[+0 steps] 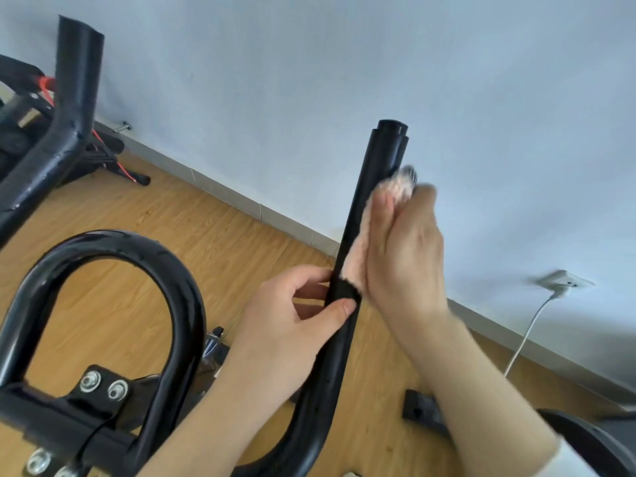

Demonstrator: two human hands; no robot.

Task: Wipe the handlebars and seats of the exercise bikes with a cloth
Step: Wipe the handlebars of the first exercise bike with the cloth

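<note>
A black handlebar arm point(375, 180) of the exercise bike rises from the lower middle to a capped end in the upper middle. My left hand point(292, 321) grips this bar low down, thumb across its front. My right hand point(402, 242) presses a pink fluffy cloth point(354, 259) against the bar's right side, just above my left hand; the hand is blurred. The bike's inner looped handlebar point(151, 256) curves at the lower left, bolted to a black bracket point(103, 387). The other handlebar arm point(69, 108) stands at the upper left. No seat is in view.
A wooden floor point(206, 228) lies below, meeting a pale wall point(344, 80) along a grey skirting. A wall socket point(564, 282) with a white cable point(526, 335) is at the right. Part of another machine with red parts point(48, 84) sits at the far left.
</note>
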